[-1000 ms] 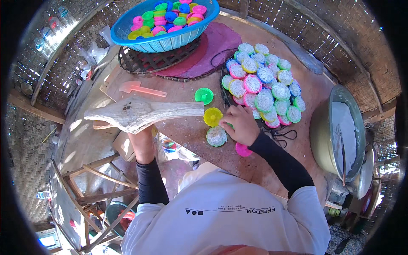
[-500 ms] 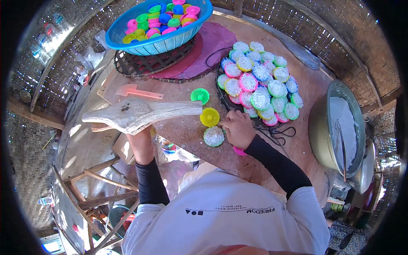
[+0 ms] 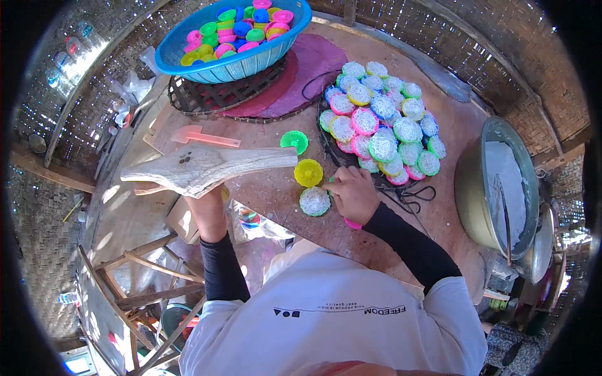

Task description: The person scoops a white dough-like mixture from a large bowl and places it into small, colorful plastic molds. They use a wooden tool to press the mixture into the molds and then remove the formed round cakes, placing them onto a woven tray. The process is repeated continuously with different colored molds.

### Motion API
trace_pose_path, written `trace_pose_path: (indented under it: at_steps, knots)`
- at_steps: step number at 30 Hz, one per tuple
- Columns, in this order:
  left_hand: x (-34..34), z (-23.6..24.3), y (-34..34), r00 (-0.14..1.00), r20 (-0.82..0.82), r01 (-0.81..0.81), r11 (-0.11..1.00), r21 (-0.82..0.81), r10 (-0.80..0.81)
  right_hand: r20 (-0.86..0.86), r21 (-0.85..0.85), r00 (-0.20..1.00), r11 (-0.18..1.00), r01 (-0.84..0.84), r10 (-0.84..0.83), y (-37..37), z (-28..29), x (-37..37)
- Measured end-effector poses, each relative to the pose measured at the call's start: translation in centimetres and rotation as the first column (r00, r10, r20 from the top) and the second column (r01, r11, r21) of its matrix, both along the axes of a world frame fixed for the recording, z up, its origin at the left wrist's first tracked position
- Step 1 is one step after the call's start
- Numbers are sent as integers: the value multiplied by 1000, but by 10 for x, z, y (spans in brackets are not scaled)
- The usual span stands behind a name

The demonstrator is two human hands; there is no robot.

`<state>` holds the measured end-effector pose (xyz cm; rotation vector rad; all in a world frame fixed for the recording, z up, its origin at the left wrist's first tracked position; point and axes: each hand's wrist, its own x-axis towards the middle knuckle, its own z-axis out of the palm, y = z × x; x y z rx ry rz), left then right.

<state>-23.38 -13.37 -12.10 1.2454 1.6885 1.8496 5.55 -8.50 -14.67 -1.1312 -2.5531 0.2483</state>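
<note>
My left hand holds up a flat pale wooden board from below, level over the table. My right hand rests on the table beside a small green mould filled with white noodle-like strands, fingers touching its right edge. An empty yellow mould and an empty green mould lie just beyond it. A heap of several filled moulds in pink, green, blue and yellow sits on a dark round tray to the right of these.
A blue basket of empty coloured moulds stands at the back on a woven mat. A pink scraper lies by the board. A large metal bowl with white dough stands at the right. Woven walls surround the table.
The view has shifted slightly. My right hand has drawn back a little from the heap toward the filled mould. The board stays held in place.
</note>
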Motion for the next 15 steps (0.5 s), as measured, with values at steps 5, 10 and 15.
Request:
trace_pose_path:
  at_steps: [5, 10, 15]
  knots:
    - [4, -3, 3, 996, 88, 4, 999, 47, -8, -17, -19, 1000, 1000, -1, 1, -10, 9, 5]
    - [8, -17, 8, 996, -33, -82, 992, 101, 86, -158, -72, 986, 996, 48, -59, -8, 27, 14]
    - [49, -16, 9, 983, -169, -41, 984, 172, 71, -639, 274, 767, 949, 155, 59, 0, 114, 10]
